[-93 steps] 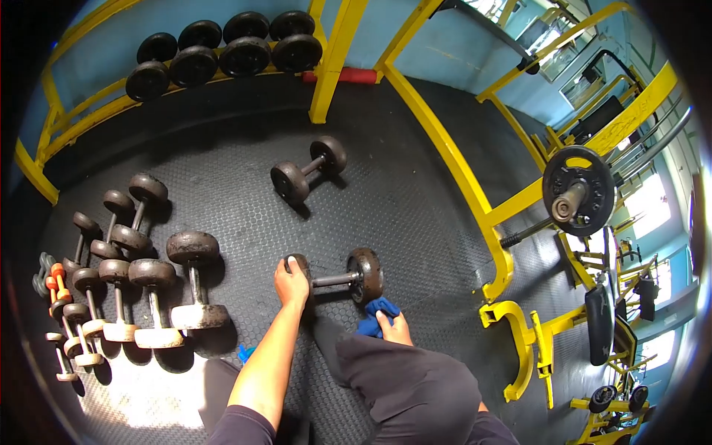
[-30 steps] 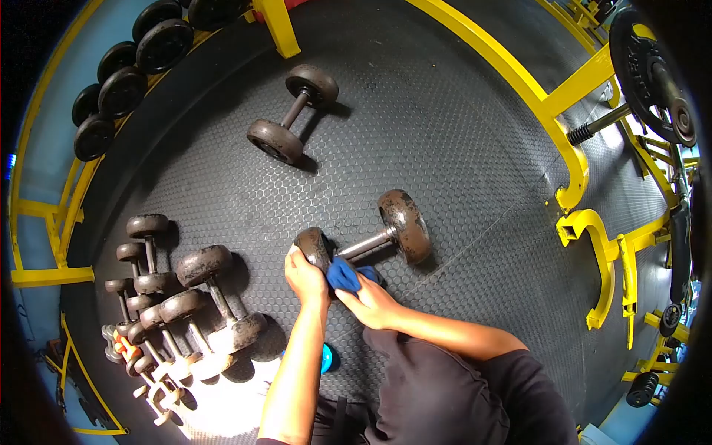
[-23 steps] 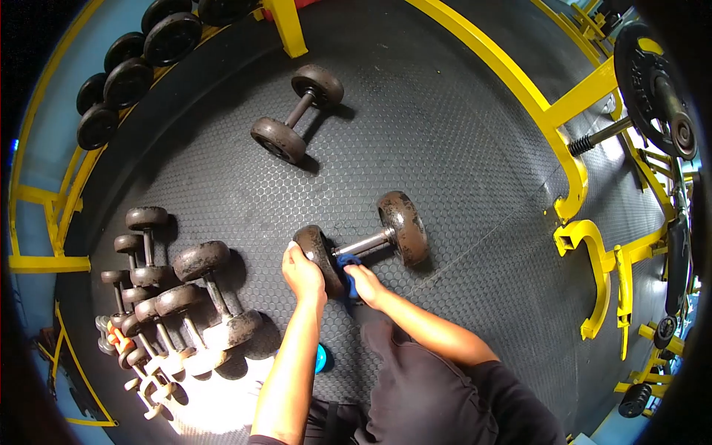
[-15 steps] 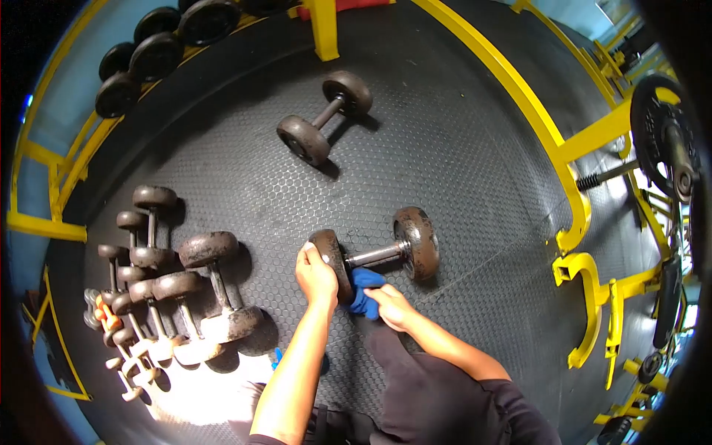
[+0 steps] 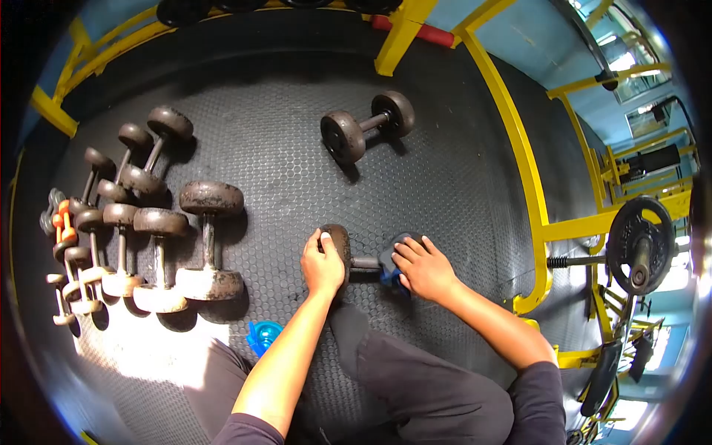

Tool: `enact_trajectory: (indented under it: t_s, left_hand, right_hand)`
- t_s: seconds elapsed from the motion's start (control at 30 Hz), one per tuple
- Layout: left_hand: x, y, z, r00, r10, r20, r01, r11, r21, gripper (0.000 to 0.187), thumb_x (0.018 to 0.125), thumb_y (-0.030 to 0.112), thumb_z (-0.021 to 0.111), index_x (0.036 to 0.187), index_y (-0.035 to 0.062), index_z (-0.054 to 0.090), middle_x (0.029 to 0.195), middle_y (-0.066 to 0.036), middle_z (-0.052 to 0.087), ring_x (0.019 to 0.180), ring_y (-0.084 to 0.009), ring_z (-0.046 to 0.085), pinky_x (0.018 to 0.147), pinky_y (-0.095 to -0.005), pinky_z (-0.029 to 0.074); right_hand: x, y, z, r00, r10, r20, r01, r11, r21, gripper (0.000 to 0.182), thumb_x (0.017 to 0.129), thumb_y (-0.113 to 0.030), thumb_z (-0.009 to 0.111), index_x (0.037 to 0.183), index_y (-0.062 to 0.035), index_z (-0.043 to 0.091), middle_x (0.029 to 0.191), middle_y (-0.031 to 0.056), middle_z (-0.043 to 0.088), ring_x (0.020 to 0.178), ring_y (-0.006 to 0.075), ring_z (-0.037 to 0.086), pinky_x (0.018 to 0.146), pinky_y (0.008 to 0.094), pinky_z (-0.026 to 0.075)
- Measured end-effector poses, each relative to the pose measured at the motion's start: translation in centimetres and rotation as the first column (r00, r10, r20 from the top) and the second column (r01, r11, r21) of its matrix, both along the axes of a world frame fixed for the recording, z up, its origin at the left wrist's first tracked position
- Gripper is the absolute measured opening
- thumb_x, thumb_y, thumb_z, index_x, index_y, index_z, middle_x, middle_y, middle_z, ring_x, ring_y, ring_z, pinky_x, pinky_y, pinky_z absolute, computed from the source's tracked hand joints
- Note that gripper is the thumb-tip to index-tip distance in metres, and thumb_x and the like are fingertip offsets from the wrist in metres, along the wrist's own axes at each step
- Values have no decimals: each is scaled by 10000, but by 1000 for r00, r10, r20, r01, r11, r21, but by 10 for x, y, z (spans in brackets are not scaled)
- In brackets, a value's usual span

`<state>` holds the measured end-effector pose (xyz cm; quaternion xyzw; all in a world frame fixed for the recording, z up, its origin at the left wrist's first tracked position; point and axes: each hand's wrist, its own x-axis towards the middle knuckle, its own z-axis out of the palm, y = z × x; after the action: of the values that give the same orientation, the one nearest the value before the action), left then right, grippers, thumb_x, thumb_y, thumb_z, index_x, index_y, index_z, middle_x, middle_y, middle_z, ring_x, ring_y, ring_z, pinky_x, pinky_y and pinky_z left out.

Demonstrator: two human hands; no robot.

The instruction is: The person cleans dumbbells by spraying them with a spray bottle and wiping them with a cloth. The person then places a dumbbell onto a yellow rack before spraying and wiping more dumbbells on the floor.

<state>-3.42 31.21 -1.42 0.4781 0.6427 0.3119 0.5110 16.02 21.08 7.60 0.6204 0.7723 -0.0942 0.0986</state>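
Note:
A worn dumbbell (image 5: 365,262) with dark, chipped round heads lies on the floor in front of me. My left hand (image 5: 322,268) wraps round the outer side of its left head, thumb near the top. On the right head, a blue cloth (image 5: 388,261) is spread under my right hand (image 5: 426,268), whose fingers curve over it and press it against the weight. Cloth and hand hide most of that right head. The bare metal handle shows between my two hands.
Another dumbbell (image 5: 368,127) lies farther ahead. Several dumbbells (image 5: 211,241) stand in rows at the left, partly in sunlight. A blue translucent object (image 5: 265,335) sits by my left forearm. Yellow rack frames (image 5: 530,185) and a weight plate (image 5: 639,245) are at the right.
My right hand has moved with the blue cloth from the left head's inner side to the right head. My left hand stays on the left head. The view has shifted.

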Motion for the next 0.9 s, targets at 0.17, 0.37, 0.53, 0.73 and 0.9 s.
enact_trajectory:
  t_s: [0.17, 0.37, 0.53, 0.73, 0.9]
  left_hand:
    - [-2, -3, 1, 998, -12, -68, 17, 997, 75, 463, 1007, 318, 494, 1269, -51, 591, 1233, -246, 639, 1175, -340, 607, 1000, -391, 456]
    - [0, 0, -7, 999, 3, -38, 1, 996, 88, 443, 1002, 310, 503, 1254, -40, 605, 1207, -241, 652, 1154, -338, 619, 996, -395, 459]
    - [4, 8, 0, 999, -1, -42, 2, 1000, 31, 469, 977, 331, 499, 1245, -38, 608, 1242, -265, 619, 1192, -402, 576, 1028, -437, 441]
    - [6, 12, -4, 994, -14, -105, 23, 996, 86, 402, 989, 303, 518, 1230, 1, 629, 1118, -228, 684, 1065, -327, 654, 930, -399, 488]
    - [3, 11, -7, 992, -65, -111, 71, 996, 56, 376, 996, 300, 515, 1213, 22, 645, 1025, -198, 709, 952, -284, 681, 854, -383, 509]
  right_hand:
    - [-9, 57, -30, 937, 87, 337, 15, 957, -290, 373, 911, -320, 547, 1162, -91, 701, 1315, 95, 618, 1330, 271, 478, 1136, 510, 307]
    - [0, 108, -99, 933, -21, 358, 258, 733, -630, 343, 913, -202, 519, 1178, -99, 711, 1270, 121, 662, 1197, 283, 618, 1088, 468, 353]
    - [-5, 81, -58, 938, 3, 346, 209, 792, -574, 374, 932, -236, 497, 1218, -86, 685, 1343, 126, 612, 1317, 281, 515, 1114, 414, 339]
    - [-44, -11, -17, 902, 31, 431, 34, 989, -143, 588, 945, -343, 489, 1357, 76, 509, 1409, 220, 513, 1396, 373, 381, 1186, 455, 239]
    - [-66, -65, -44, 921, 43, 388, -56, 998, 22, 460, 907, -212, 469, 1223, 95, 600, 1289, 247, 571, 1270, 382, 489, 1129, 455, 328]
